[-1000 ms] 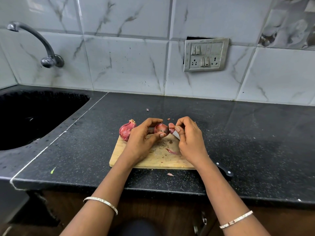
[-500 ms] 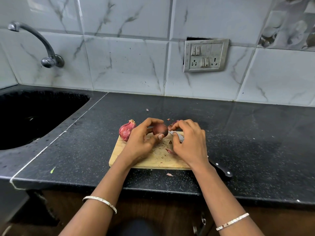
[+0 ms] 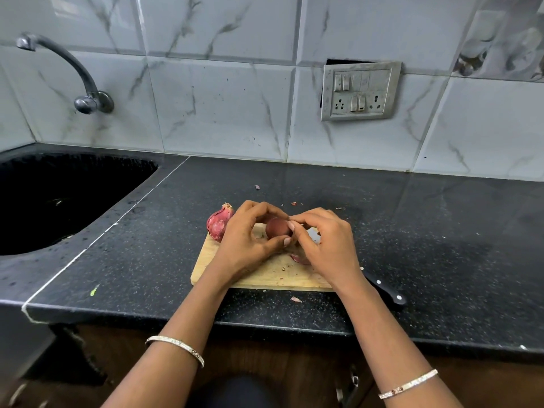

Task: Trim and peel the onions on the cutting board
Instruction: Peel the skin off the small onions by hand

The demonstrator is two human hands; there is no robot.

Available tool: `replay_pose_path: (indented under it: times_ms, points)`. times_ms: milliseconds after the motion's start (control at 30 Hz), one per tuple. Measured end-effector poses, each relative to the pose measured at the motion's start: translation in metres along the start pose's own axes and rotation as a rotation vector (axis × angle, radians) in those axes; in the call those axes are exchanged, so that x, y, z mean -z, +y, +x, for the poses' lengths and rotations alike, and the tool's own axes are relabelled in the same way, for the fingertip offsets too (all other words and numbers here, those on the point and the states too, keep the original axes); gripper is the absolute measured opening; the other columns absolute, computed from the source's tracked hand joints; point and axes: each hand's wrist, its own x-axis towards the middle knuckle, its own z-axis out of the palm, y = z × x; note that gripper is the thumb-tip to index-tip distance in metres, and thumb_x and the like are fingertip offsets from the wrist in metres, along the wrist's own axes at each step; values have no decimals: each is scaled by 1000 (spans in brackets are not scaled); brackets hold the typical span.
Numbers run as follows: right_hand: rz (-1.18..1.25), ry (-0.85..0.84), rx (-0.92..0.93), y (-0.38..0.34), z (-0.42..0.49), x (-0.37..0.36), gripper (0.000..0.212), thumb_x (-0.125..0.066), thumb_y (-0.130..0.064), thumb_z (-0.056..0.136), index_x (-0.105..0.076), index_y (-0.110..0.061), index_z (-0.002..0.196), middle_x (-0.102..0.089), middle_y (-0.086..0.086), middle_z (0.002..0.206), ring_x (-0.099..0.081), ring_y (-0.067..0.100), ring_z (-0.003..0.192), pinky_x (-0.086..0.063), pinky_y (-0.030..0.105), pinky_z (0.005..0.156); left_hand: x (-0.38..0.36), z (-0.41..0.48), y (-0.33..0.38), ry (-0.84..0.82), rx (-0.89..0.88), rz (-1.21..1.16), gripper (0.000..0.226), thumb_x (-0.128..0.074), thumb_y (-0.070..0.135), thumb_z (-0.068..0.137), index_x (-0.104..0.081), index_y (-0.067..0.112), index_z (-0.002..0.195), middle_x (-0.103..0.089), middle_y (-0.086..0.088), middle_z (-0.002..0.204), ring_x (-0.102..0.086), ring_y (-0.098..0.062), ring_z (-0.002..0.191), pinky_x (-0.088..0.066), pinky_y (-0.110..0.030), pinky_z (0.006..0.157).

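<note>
Both forearms are reaching forward; the left hand [image 3: 245, 237] is cupping with fingers curled, the right hand [image 3: 326, 242] pinching beside it.

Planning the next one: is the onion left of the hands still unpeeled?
Unpeeled: the onion by the left hand shows dry papery skin and its tip.

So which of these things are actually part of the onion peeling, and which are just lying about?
In use: onion being peeled, held by left hand and right hand; unpeeled onion; cutting board; knife.

Lying about: tap; sink; switchboard; peel scraps on countertop.
</note>
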Motion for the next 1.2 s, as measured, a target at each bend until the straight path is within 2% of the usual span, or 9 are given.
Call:
replay_pose_path:
  times_ms: [133, 300, 433, 533, 600, 700, 867, 967, 1200]
  points:
    - [-27, -18, -5, 1, 1, 1, 14, -69, -28, 93, -80, -21, 96, -75, -8, 91, -67, 12, 86, -55, 37, 77, -1, 0, -2, 9, -8, 13, 51, -93, 24, 71, -67, 27, 114, -65, 10, 114, -63, -6, 107, -53, -29, 94]
    - [-107, 6, 12, -2, 1, 0, 13, -69, -28, 86, -79, -20, 87, -72, -7, 82, -65, 15, 76, -53, 33, 67, -2, -2, 1, -2, 40, -71, 61, -92, 9, 70, -61, 22, 121, -65, 6, 115, -62, -3, 106, -63, -33, 73]
    - [-179, 31, 29, -3, 1, -2, 6, -70, -22, 85, -73, -17, 82, -68, -7, 79, -61, 16, 75, -48, 32, 66, -3, -1, 0, -2, 32, -51, 63, -91, 10, 69, -61, 22, 124, -65, 7, 114, -62, -3, 106, -63, -35, 70]
    - [-211, 45, 31, -5, 1, -5, 8, -67, -23, 86, -69, -16, 82, -65, -5, 80, -59, 17, 76, -44, 31, 67, -3, -1, -1, 5, 18, -6, 61, -90, 15, 70, -63, 21, 125, -64, 8, 116, -62, -2, 107, -61, -31, 81]
    - [-203, 56, 23, -6, 1, -6, 12, -62, -26, 87, -67, -16, 83, -65, -5, 82, -58, 16, 77, -42, 29, 67, -3, 0, -1, 12, -16, 61, 54, -86, 25, 70, -67, 22, 120, -64, 7, 115, -61, -1, 105, -53, -20, 91]
    - [-157, 72, 14, -6, 1, -6, 20, -54, -32, 90, -66, -17, 86, -64, -7, 85, -58, 14, 79, -43, 28, 67, -3, -1, 2, 13, -7, 86, 48, -80, 38, 71, -69, 23, 115, -66, 8, 112, -62, 0, 100, -45, -10, 90]
    - [-100, 74, -11, -5, 1, -5, 24, -52, -38, 90, -66, -18, 89, -65, -9, 86, -55, 8, 77, -39, 26, 66, -6, -2, 6, 1, 63, -9, 37, -85, 30, 83, -69, 20, 114, -73, 8, 99, -71, -5, 85, -58, -20, 80]
    - [-62, 77, -29, -5, 1, -4, 19, -58, -34, 91, -68, -18, 89, -66, -10, 87, -55, 4, 76, -39, 25, 66, -6, -2, 7, -10, 62, 4, 33, -85, 28, 83, -71, 18, 112, -75, 10, 98, -70, -2, 87, -58, -21, 83]
    - [76, 65, -119, -4, 2, -3, 16, -61, -31, 91, -70, -18, 89, -71, -9, 87, -67, 11, 79, -55, 41, 72, -4, -1, 5, -30, 67, 38, 46, -92, 31, 73, -71, 20, 112, -75, 12, 102, -69, 0, 93, -58, -29, 90]
